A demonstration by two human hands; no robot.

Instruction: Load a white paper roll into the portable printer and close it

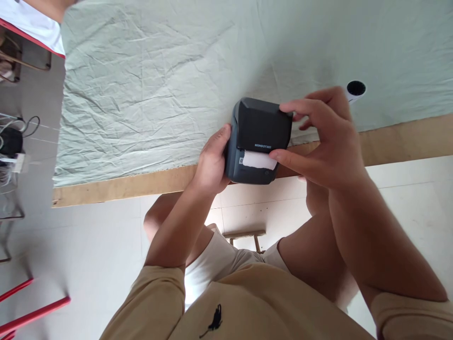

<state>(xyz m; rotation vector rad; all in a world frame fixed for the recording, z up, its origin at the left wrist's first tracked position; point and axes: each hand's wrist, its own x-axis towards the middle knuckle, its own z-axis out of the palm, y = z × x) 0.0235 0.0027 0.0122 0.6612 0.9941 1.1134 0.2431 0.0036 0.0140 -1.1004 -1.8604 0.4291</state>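
Observation:
A dark grey and black label printer is held over the near edge of the table, its lid closed. A strip of white label paper sticks out of its slot. My left hand is closed around the printer's left side, with most of its fingers hidden beneath. On the right side, my right hand spans the lid: the thumb touches near the paper slot and the index finger rests at the far right corner. Its other fingers are curled and partly hidden.
A pale green wrinkled cloth covers the wooden table. Beyond my right hand stands a white cylinder with a dark end. Another person's arm shows at the upper left. Cables and red bars lie left of the table.

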